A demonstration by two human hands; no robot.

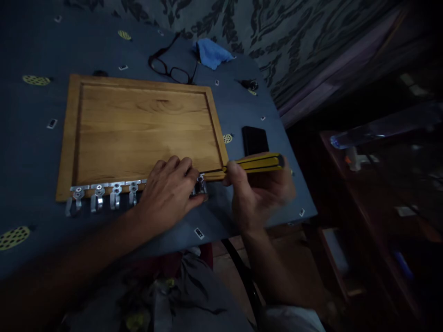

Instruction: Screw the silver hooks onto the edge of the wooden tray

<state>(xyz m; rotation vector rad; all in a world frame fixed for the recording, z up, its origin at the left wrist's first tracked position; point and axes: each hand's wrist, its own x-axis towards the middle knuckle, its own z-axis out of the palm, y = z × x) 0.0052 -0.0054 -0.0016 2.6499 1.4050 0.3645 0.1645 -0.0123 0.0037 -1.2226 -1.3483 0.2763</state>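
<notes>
A framed wooden board [145, 133] lies on the table, a metal hook rail [114, 185] running along its near edge. My left hand [168, 191] is closed over the rail's right part, its fingers bent on the board and its thumb by the rightmost hook [200, 184]. Several hooks to the left stay uncovered; the stretch under my palm is hidden. In my right hand [254, 196], partly blurred, is a yellow-and-black screwdriver [258, 163]. Its shaft points left, with the tip close to the rail's right end; whether it sits in a screw I cannot tell.
Behind the board lie eyeglasses [171, 69] and a blue cloth [212, 53]. To the right are a black flat object [255, 139] and a small dark item [249, 84]. The table [31, 115] ends at the right, where dark reddish furniture [349, 184] stands lower.
</notes>
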